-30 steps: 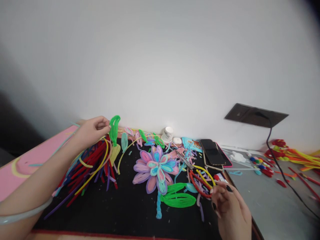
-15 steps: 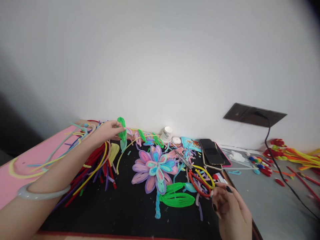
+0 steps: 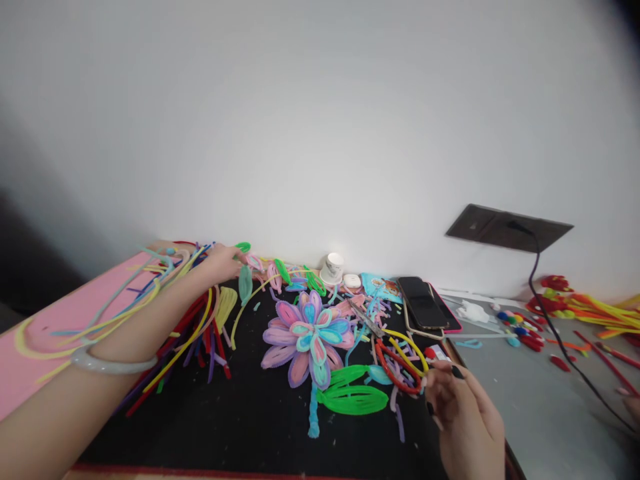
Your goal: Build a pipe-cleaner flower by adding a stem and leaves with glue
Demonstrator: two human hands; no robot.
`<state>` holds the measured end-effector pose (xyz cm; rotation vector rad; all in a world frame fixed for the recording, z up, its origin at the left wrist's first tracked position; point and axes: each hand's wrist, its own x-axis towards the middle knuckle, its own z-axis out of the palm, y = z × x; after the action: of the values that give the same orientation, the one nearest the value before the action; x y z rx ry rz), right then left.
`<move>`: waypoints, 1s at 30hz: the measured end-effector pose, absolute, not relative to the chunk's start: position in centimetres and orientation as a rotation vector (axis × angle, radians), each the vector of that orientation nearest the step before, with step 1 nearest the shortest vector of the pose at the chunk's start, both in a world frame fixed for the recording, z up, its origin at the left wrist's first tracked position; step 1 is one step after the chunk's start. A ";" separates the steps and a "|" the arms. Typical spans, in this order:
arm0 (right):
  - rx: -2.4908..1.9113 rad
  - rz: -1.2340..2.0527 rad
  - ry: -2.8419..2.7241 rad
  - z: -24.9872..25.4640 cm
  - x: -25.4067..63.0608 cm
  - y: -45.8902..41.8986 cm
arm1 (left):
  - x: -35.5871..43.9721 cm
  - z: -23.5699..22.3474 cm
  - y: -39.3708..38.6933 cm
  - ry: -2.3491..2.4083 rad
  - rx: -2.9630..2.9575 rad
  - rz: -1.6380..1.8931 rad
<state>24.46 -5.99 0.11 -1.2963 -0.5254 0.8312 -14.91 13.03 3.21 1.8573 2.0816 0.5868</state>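
My left hand [image 3: 220, 261] reaches to the back of the black mat [image 3: 240, 413], fingers closed on a small green pipe-cleaner leaf [image 3: 243, 247] that sticks out past the fingertips. A pale bangle [image 3: 110, 363] sits on that forearm. A pile of red, yellow and purple pipe cleaners [image 3: 195, 327] lies under the arm. My right hand [image 3: 465, 420] is curled at the mat's right edge, black-nailed fingers pinched beside red and yellow loops [image 3: 400, 363]; what it holds is hidden. A pink, purple and blue pipe-cleaner flower [image 3: 307, 337] with green leaves [image 3: 353, 399] lies between the hands.
Two phones [image 3: 425, 303], scissors [image 3: 367, 320] and a small white cup [image 3: 333, 267] lie behind the flower. A pink board [image 3: 60, 313] is at the left. On the grey table at the right are red and orange pipe cleaners [image 3: 590, 307] and a black cable [image 3: 555, 333].
My left hand has carried the green leaf to the right and down toward the back of the mat. The right hand has barely moved.
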 end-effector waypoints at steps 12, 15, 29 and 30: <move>-1.219 0.855 -0.672 0.4 23.5 -5.0 | -14.7 0.3 14.6 2.226 2.122 0.319; -1.217 0.848 -0.705 0.2 23.7 -5.1 | -14.9 0.4 14.6 2.203 2.159 0.351; -1.475 0.712 -1.789 6.3 18.8 0.6 | -15.9 3.5 12.1 2.087 2.130 0.923; -1.478 0.668 -1.867 6.7 18.3 1.8 | -15.9 3.6 11.7 2.055 2.135 0.928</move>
<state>18.27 1.82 6.72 -1.4778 -1.8671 0.6680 -15.92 11.73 3.57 2.1347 2.0550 0.9279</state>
